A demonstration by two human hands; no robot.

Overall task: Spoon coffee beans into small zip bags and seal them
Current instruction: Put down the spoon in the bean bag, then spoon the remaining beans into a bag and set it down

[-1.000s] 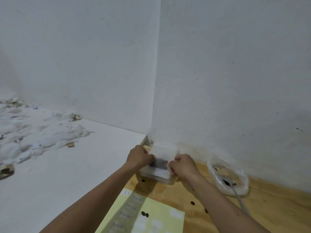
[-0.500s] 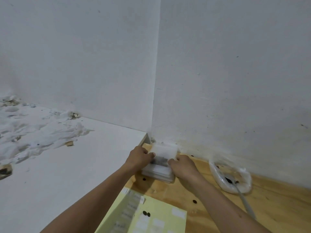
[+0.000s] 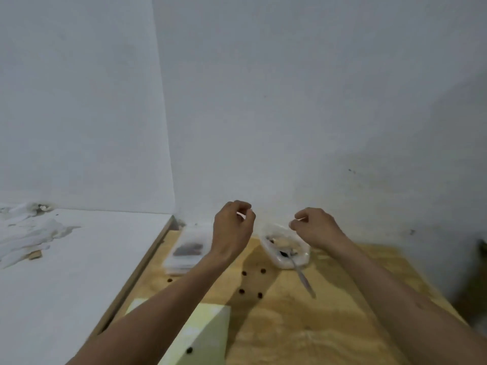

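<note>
A small zip bag (image 3: 187,249) with dark coffee beans inside lies flat on a stack of clear bags, at the back left of the wooden table (image 3: 329,312). My left hand (image 3: 233,227) hovers just right of it with loosely curled fingers and holds nothing. My right hand (image 3: 315,227) hovers over a clear plastic bag of beans (image 3: 283,246), also loosely curled and holding nothing. A metal spoon (image 3: 300,272) rests with its bowl in that bag and its handle pointing toward me.
Several loose beans (image 3: 243,273) lie scattered on the wood between my arms. A pale yellow sheet (image 3: 208,333) lies at the near edge with a bean on it. White walls stand close behind; a white surface with debris (image 3: 29,233) is on the left.
Both hands have let go of the zip bag and lifted away to the right; the bag now lies on the stack. The view has swung to the right.
</note>
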